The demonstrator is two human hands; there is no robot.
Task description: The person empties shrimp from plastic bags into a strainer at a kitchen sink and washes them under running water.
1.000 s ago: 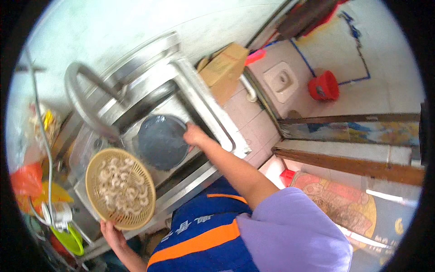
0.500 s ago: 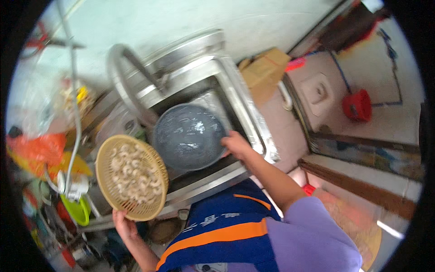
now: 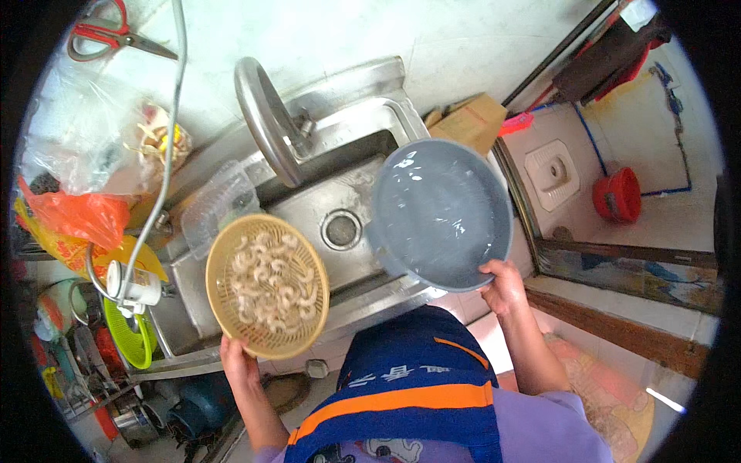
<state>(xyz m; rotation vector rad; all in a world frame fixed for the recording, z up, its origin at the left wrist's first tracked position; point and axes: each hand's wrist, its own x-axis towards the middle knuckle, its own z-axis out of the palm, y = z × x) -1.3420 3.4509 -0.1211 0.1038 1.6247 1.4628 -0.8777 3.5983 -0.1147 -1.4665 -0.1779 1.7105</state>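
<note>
My left hand [image 3: 238, 361] grips the near rim of a round tan plastic colander [image 3: 221, 292], tilted and held above the left part of the sink. A pile of peeled shrimp [image 3: 274, 282] lies in it. With my right hand [image 3: 505, 288] I hold the near right rim of a round grey basin [image 3: 501, 208], thumb on the rim and fingers mostly hidden beneath. Light glints inside the basin, like water. It hangs over the right end of the steel sink [image 3: 359, 183], whose drain [image 3: 340, 229] shows between the two vessels.
A curved faucet [image 3: 262, 116] rises behind the sink. At left are a clear plastic tray [image 3: 220, 204], an orange bag [image 3: 73, 220], a green basket [image 3: 127, 339] and a hanging hose [image 3: 174, 100]. Red-handled scissors [image 3: 116, 35] hang on the wall. A cardboard piece [image 3: 467, 123] stands right of the sink.
The basin has moved right, out of the sink bowl and past its right edge, in my right hand. The colander appears slightly further right in view, still in my left hand. The drain is now uncovered.
</note>
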